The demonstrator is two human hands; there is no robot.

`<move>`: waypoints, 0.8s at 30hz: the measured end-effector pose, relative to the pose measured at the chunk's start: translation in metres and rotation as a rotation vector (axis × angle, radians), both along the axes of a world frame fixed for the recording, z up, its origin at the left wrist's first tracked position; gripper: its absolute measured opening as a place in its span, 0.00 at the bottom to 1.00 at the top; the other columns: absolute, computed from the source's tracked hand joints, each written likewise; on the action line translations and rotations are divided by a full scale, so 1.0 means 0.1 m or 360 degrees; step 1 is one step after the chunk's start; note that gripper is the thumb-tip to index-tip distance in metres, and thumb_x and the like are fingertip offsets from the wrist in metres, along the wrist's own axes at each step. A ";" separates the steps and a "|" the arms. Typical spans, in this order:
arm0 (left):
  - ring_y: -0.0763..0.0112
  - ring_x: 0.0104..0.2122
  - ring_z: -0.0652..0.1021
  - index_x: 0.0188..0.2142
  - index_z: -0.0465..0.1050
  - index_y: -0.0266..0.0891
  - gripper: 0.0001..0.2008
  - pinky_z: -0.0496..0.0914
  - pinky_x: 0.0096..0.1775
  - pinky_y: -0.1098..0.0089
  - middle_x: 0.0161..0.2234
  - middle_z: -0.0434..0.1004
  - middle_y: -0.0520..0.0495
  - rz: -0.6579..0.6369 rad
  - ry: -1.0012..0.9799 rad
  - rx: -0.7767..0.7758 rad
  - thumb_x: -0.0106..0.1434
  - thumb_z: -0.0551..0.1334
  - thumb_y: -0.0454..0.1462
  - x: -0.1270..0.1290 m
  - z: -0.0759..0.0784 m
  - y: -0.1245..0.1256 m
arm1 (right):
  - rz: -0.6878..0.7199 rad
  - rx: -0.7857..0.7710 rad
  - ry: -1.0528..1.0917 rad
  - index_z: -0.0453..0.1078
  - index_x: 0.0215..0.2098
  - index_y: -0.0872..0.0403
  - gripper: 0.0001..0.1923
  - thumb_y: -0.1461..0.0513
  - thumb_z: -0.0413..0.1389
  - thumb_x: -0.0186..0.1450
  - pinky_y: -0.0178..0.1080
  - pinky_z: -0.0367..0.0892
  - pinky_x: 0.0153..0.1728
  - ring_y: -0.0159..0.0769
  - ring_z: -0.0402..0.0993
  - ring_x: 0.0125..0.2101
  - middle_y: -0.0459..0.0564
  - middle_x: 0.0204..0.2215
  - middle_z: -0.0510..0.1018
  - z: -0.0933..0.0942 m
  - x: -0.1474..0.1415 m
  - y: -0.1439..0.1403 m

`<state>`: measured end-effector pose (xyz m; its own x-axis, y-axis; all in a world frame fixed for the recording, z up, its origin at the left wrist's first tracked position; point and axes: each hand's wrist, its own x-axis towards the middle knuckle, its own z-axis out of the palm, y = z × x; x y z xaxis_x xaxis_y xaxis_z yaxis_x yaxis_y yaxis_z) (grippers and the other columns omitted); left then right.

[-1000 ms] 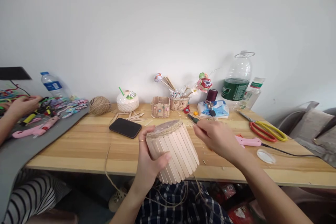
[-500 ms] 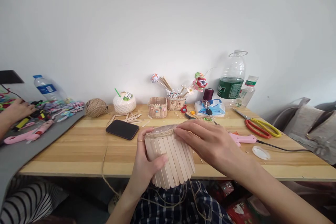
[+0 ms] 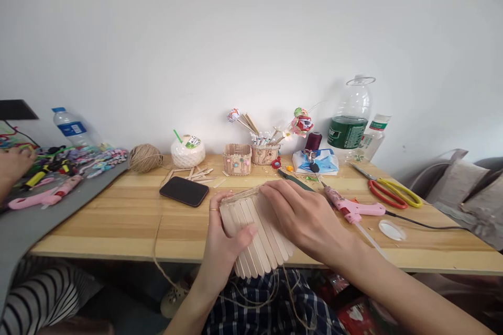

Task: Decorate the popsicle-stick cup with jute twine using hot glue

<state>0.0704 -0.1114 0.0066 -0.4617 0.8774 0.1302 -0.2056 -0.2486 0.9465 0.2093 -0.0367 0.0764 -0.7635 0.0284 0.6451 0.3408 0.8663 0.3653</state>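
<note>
Setting: wooden worktop (image 3: 118, 214) against a white wall.
Stick holder: craft-stick holder (image 3: 255, 227) tilted over the near edge.
Left hand: left hand (image 3: 223, 243), grip wrapped around its side.
Right hand: right hand (image 3: 304, 217), flat on top, fingers pressing the twine-wound rim.
Nearby: pink glue gun (image 3: 351, 208), black phone (image 3: 184, 191).

Your two hands sit at the near edge of the counter (image 3: 118, 220), and the bare wood to their left is open as far as the black phone (image 3: 184, 191) and the grey mat (image 3: 58, 214). Twine (image 3: 157, 241) trails over that edge, a snag for a low pass. To your right, the pink glue gun (image 3: 351, 208) lies just beside your right hand (image 3: 306, 220), its cord (image 3: 424, 224) running on toward the small clear lid (image 3: 391, 230). Beyond them lie the scissors (image 3: 393, 193). The back row along the wall is crowded: jute ball (image 3: 144, 158), stick boxes (image 3: 251, 158), tissue pack (image 3: 320, 162), bottles (image 3: 351, 120).
</note>
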 end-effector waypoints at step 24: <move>0.60 0.46 0.70 0.46 0.55 0.45 0.29 0.65 0.48 0.59 0.44 0.65 0.48 0.0108 0.0248 -0.0024 0.49 0.68 0.41 -0.09 0.01 0.03 | 0.0083 0.0086 -0.0010 0.71 0.36 0.62 0.15 0.68 0.42 0.70 0.37 0.68 0.23 0.37 0.73 0.27 0.56 0.30 0.77 -0.04 0.03 0.18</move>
